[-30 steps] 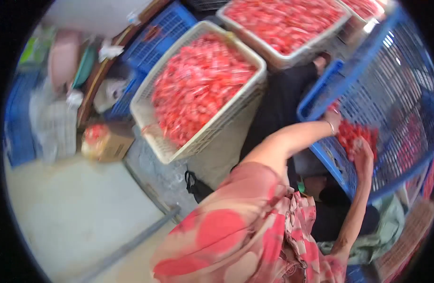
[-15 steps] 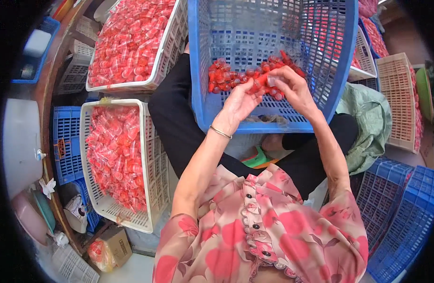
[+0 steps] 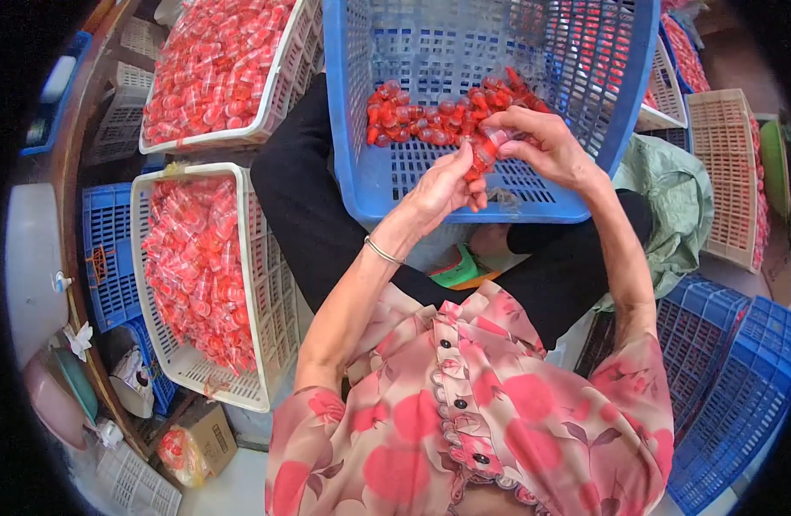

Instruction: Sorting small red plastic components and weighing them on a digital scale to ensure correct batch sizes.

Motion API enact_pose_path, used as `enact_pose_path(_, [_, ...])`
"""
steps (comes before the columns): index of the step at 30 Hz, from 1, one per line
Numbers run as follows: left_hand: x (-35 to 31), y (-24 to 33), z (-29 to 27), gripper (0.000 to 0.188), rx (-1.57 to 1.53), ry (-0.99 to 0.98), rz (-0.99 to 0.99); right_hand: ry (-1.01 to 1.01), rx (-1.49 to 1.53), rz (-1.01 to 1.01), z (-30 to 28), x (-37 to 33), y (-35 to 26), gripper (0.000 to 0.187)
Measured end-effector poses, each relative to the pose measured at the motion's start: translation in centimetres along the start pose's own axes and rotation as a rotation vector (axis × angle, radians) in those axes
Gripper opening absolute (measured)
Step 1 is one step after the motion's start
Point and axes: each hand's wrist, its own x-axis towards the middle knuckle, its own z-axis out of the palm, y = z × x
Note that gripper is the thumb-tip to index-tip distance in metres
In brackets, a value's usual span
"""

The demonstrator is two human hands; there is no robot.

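Between both hands, over the near part of a blue plastic basket (image 3: 348, 176), is a small red plastic piece with a clear end (image 3: 489, 148). My left hand (image 3: 440, 187) pinches its lower red part between thumb and fingers. The fingers of my right hand (image 3: 550, 148) close around its upper, clear end from the right. Its exact kind cannot be made out. Inside the basket, beyond my hands, lies a loose row of similar red pieces with clear, rounded ends (image 3: 412, 118). My right hand partly hides those at the right.
At left stand two white crates (image 3: 262, 327) heaped with red, clear-capped pieces (image 3: 197, 258). A beige crate (image 3: 722, 176) and a green woven sack (image 3: 666, 206) are at right. Blue crates (image 3: 735, 378) stand at the lower right. The basket rests by my crossed legs.
Both hands have drawn slightly nearer to me, away from the row of pieces. The held piece is now tilted more upright, with its clear end showing.
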Motion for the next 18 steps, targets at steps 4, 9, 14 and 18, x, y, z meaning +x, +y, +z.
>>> enact_pose_path(4, [-0.6,-0.1,-0.2,0.042,0.276,0.083,0.079,-0.117,-0.165,-0.142,0.1,0.4,-1.5,0.029])
enact_pose_path(9, [-1.3,-0.3,0.8,0.023,0.753,0.253,0.439,-0.022,0.070,0.169,2.0,-0.3,-1.1,0.028])
enact_pose_path(14, [-3.9,-0.2,-1.2,0.019,1.192,0.279,0.710,0.067,0.372,0.445,6.6,-0.7,-2.8,0.028])
enact_pose_path(18, [-8.5,1.0,-1.6,0.020,1.365,0.413,0.661,0.021,0.581,0.386,8.6,-0.4,-1.3,0.032])
